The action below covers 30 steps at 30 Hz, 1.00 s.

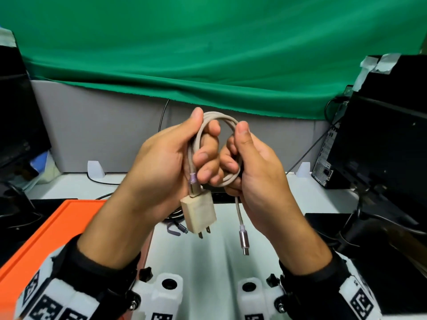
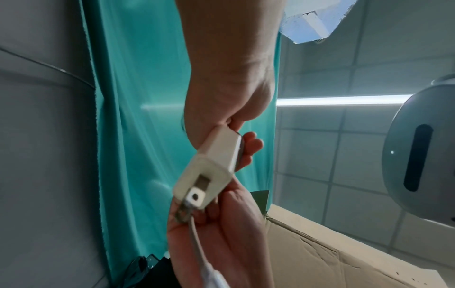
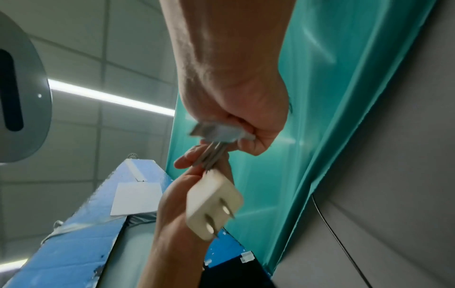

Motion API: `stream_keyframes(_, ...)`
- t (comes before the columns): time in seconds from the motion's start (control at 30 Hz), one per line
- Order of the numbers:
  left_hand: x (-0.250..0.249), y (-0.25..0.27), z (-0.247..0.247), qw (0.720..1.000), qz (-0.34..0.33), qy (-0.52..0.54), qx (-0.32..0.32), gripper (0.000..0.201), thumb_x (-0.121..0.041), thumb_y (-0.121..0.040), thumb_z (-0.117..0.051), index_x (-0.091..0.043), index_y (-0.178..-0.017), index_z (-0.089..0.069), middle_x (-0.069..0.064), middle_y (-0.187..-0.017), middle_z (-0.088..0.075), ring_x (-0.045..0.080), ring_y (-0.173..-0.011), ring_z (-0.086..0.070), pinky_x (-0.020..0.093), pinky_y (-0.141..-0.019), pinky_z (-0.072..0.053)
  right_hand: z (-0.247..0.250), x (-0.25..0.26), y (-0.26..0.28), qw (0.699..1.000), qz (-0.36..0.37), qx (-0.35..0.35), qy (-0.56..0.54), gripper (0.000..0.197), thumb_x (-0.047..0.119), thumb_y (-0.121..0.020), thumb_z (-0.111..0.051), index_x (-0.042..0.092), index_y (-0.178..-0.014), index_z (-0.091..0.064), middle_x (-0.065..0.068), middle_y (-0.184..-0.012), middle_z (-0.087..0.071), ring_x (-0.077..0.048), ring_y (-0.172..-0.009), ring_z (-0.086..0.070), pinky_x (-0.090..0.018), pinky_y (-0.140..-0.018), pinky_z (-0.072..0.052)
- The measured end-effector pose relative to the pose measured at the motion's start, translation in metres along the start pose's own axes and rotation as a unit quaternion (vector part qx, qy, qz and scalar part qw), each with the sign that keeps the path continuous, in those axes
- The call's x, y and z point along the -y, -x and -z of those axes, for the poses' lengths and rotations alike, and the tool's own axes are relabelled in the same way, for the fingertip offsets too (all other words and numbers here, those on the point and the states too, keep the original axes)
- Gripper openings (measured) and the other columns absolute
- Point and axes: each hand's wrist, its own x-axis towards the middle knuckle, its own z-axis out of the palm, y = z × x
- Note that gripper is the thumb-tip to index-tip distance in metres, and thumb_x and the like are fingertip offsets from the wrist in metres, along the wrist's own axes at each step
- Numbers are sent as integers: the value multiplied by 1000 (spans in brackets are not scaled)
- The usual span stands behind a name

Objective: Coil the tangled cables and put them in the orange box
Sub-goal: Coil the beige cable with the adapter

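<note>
Both hands hold a beige cable (image 1: 221,118) coiled in loops in the air above the table. My left hand (image 1: 203,153) grips the coil's left side, and the beige charger block (image 1: 198,214) hangs below it, prongs down. My right hand (image 1: 233,155) grips the right side, and the cable's metal plug end (image 1: 244,241) dangles below it. The orange box (image 1: 53,227) lies at lower left, under my left forearm. The left wrist view shows the charger block (image 2: 209,169) close up. In the right wrist view the charger block (image 3: 214,202) hangs below my right hand (image 3: 246,120).
A dark cable (image 1: 175,228) lies on the white table (image 1: 208,269) behind the charger. Black monitors stand at the left (image 1: 16,125) and right (image 1: 379,139). A computer tower (image 1: 328,165) and thin black wires sit at the back, before a grey partition and green cloth.
</note>
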Motion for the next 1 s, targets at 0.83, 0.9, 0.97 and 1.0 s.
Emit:
stream_keyframes(0.83,-13,4,34,921,-1,-383,74,17,-15,-83,-68,-19,-100,-67,12,-104,-72,19,-93,-70,35,-79,-60,53,25,-9,888,178,-131,404,46,41,-108,-40,10,-74,-43,-10,-64,-48,-22,-58,-43,-38,-55,-36)
stream_keyframes(0.9,-15,2,30,958,-50,-282,32,18,-9,-80,-69,-17,-97,-66,10,-105,-75,18,-93,-72,28,-73,-59,50,24,-7,875,170,-118,437,47,41,-108,-40,6,-78,-44,-17,-70,-52,-29,-66,-48,-41,-60,-39)
stream_keyframes(0.97,-11,-1,23,970,-116,-214,-9,20,-5,-80,-68,-15,-97,-65,4,-102,-73,16,-92,-71,28,-77,-59,41,21,-5,886,156,-100,426,46,42,-107,-39,9,-77,-45,-11,-65,-52,-22,-58,-46,-36,-55,-38)
stream_keyframes(1.0,-6,-3,18,967,-151,-205,-27,20,-4,-81,-68,-15,-98,-64,2,-100,-72,15,-92,-69,28,-80,-58,37,19,-5,901,144,-91,399,45,43,-107,-39,13,-75,-44,-4,-61,-50,-14,-53,-43,-31,-51,-35)
